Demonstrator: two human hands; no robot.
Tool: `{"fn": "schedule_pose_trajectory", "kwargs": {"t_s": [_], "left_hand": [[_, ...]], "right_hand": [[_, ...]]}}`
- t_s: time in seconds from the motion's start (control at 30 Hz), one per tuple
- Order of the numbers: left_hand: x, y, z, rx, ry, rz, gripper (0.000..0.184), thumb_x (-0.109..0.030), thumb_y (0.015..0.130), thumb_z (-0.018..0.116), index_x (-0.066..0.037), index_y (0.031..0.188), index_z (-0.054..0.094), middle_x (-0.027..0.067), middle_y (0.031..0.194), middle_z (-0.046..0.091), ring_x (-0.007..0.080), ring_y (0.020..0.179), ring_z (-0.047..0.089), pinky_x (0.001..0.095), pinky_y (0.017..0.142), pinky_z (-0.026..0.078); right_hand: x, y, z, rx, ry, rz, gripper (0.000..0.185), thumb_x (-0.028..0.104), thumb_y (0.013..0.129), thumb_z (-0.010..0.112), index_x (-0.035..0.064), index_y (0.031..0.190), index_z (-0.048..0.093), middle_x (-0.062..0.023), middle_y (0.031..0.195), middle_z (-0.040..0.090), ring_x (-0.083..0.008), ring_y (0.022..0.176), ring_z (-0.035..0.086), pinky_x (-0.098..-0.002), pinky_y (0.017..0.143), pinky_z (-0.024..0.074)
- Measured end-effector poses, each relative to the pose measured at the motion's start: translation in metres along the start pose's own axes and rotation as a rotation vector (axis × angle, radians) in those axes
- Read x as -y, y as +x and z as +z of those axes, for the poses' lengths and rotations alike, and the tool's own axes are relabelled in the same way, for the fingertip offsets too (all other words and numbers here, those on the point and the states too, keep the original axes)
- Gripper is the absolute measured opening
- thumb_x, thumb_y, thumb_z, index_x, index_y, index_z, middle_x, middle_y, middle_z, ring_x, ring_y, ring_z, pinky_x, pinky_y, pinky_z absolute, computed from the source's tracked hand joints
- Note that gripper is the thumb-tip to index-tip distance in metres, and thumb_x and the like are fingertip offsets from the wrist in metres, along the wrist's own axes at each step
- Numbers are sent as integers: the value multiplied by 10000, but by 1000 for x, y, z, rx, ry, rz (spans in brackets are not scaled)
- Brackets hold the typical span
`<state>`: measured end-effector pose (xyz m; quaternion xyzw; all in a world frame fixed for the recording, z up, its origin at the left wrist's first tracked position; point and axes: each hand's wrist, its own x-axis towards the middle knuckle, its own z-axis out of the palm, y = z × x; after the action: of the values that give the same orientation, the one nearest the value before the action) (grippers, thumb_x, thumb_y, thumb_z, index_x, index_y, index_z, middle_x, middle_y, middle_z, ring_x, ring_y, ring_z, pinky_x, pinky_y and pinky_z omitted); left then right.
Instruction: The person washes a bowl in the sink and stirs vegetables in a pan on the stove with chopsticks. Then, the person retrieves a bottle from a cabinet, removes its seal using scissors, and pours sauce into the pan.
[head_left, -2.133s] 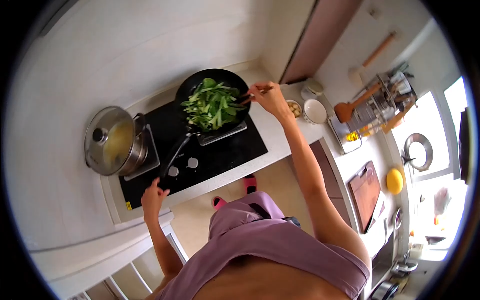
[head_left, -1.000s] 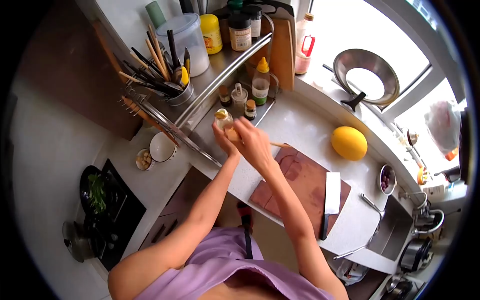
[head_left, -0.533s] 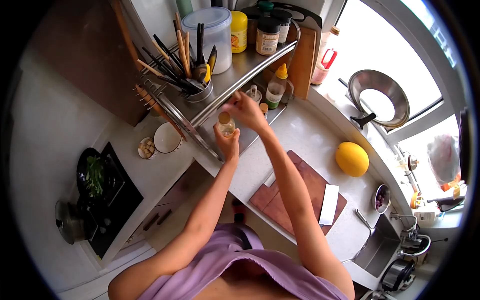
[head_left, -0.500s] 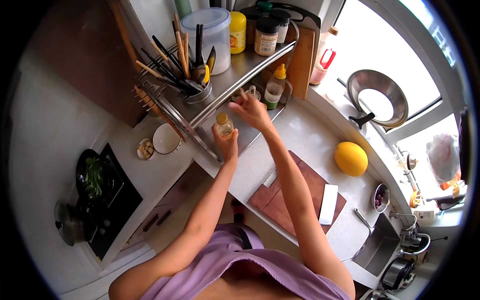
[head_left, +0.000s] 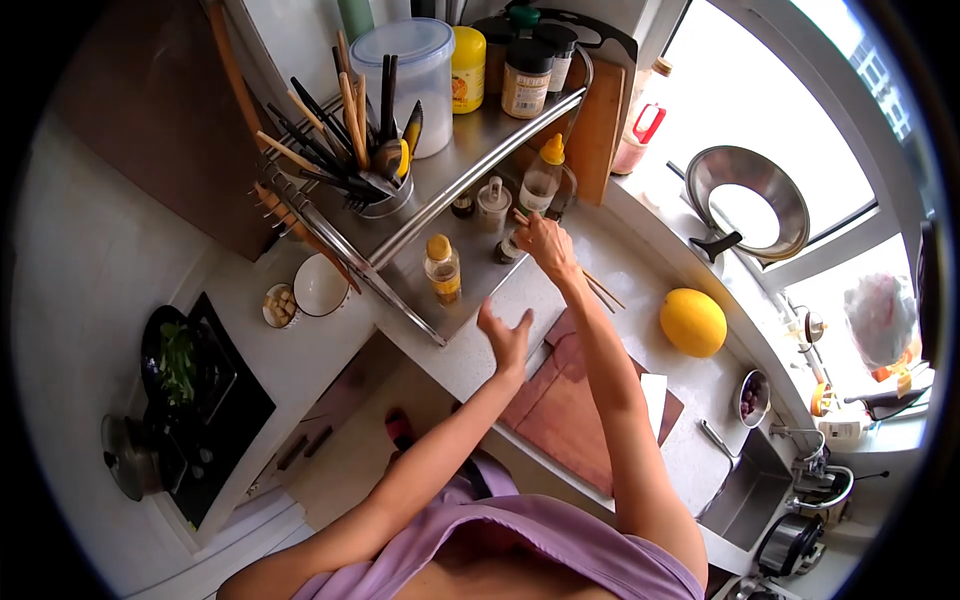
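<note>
1. Your right hand (head_left: pixel 545 245) is closed around chopsticks (head_left: pixel 604 287), just beside a small dark jar (head_left: pixel 507 249); whether it touches the jar, I cannot tell.
2. Hold the sticks low, tips clear of the yellow-capped squeeze bottle (head_left: pixel 541 185) close behind.
3. Your left hand (head_left: pixel 505 340) looks empty, fingers apart, by the worktop (head_left: pixel 620 250) edge: well placed for steadying.
4. The yellow-capped oil bottle (head_left: pixel 443 272) stands upright on the rack's lower shelf (head_left: pixel 478 264); reach around it.
</note>
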<state>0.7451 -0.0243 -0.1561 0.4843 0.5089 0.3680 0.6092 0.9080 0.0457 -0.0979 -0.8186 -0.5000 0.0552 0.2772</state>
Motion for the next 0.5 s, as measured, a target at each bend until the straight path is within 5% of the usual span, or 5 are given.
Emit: {"fn": "schedule_pose_trajectory", "kwargs": {"t_s": [0.17, 0.2, 0.27, 0.33, 0.5], "left_hand": [[-37, 19, 7, 88, 541, 652, 904, -121, 742, 800, -15, 1449, 247, 272, 1456, 263, 441, 1361, 265, 470, 1117, 285], [-37, 23, 0, 91, 547, 809, 788, -136, 750, 791, -27, 1379, 331, 238, 1348, 424, 409, 1290, 384, 455, 1053, 350], [-51, 9, -22, 370, 439, 472, 607, -167, 764, 778, -33, 1240, 425, 184, 1169, 548, 374, 1126, 509, 449, 934, 418], [-50, -9, -50, 355, 402, 682, 503, -191, 756, 779, -44, 1126, 471, 144, 1041, 583, 348, 979, 555, 441, 833, 447], [-61, -56, -173, 549, 277, 491, 439, -129, 701, 784, -46, 1048, 528, 140, 996, 580, 304, 942, 567, 393, 812, 468]], "right_hand": [[41, -52, -67, 128, -16, -117, 269, 247, 836, 642, 26, 887, 497, -214, 705, 639, -420, 672, 640, -484, 573, 497], [54, -67, -79, 168, -18, -149, 309, 266, 844, 665, 22, 889, 481, -205, 690, 635, -405, 660, 640, -468, 573, 496], [74, -99, -89, 134, -9, -178, 327, 285, 857, 666, 28, 881, 465, -192, 680, 635, -393, 632, 636, -463, 548, 491], [92, -128, -91, 104, -25, -237, 357, 326, 861, 657, 46, 917, 442, -153, 656, 637, -385, 573, 621, -463, 515, 492], [163, -189, -73, 374, 99, -359, 338, 277, 832, 697, 66, 946, 460, -165, 780, 631, -377, 678, 638, -450, 546, 499]]}}
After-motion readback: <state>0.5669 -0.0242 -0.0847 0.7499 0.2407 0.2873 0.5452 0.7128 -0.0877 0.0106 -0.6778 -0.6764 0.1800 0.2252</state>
